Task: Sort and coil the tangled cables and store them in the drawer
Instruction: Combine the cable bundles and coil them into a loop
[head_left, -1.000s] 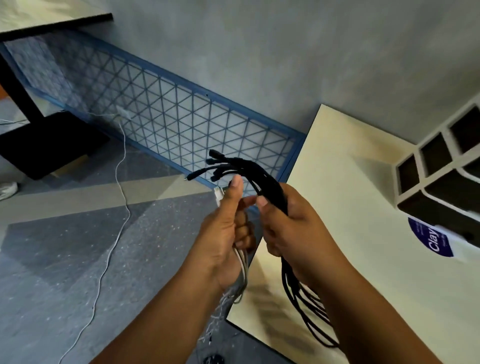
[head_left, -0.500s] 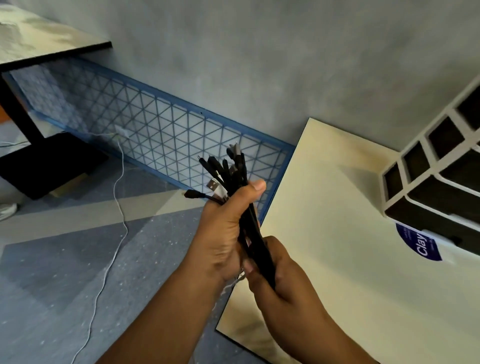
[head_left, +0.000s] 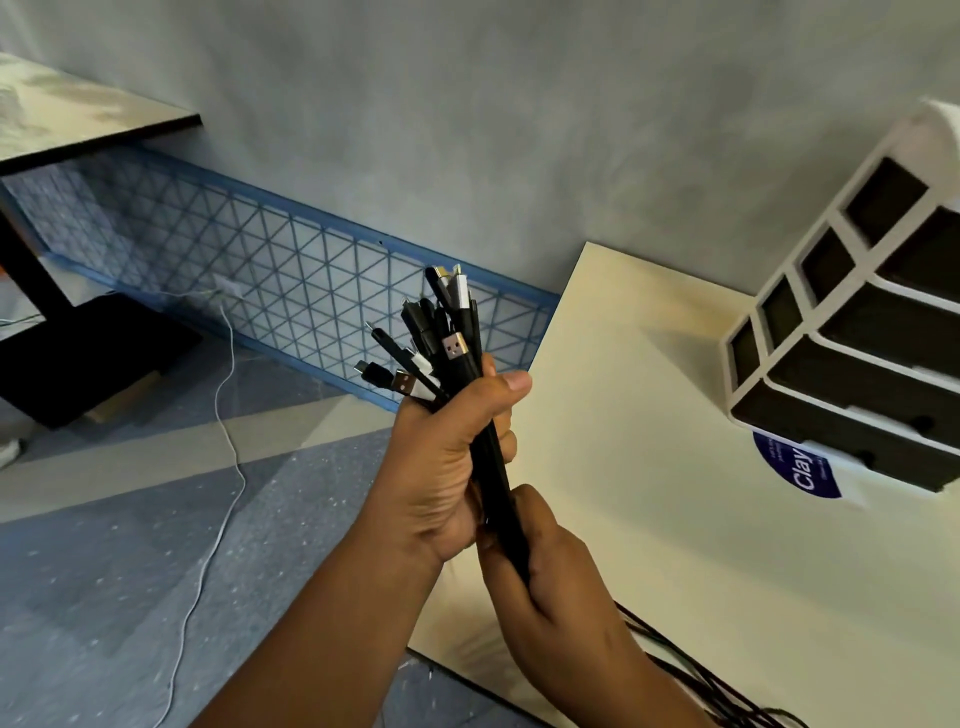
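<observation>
A: Left hand (head_left: 447, 457) wrapped round the bundle of cables (head_left: 457, 358), thumb pressed across the front, fingers curled tight on the cords.

B: Right hand (head_left: 545, 566) just below, touching the left, fingers clamped on the same bundle lower down.

A: Plug ends (head_left: 410, 387) fanned out above the left fist: mostly black, 2 or 3 white, a few with metal USB tips. Exact count hard to tell.

B: Bundle held upright in the air, tilted slightly, over the near left edge of the cream table (head_left: 649, 415).

A: Loose black cable lengths (head_left: 691, 675) trailing from under the right wrist, lying on the table toward the bottom edge.

B: White drawer unit (head_left: 852, 332) on the table at far right, with dark compartments and dark drawer fronts. Open or closed: cannot tell.

A: Blue round label (head_left: 800, 467) beside its lower corner, partly hidden.

B: Beyond the table, a grey wall with a blue triangle-patterned panel (head_left: 260, 270) along its base.

A: Thin white cord (head_left: 228, 441) running from a socket on that panel down across the grey floor.

B: Another tabletop (head_left: 78, 119) at top left, dark base (head_left: 83, 358) under it.
</observation>
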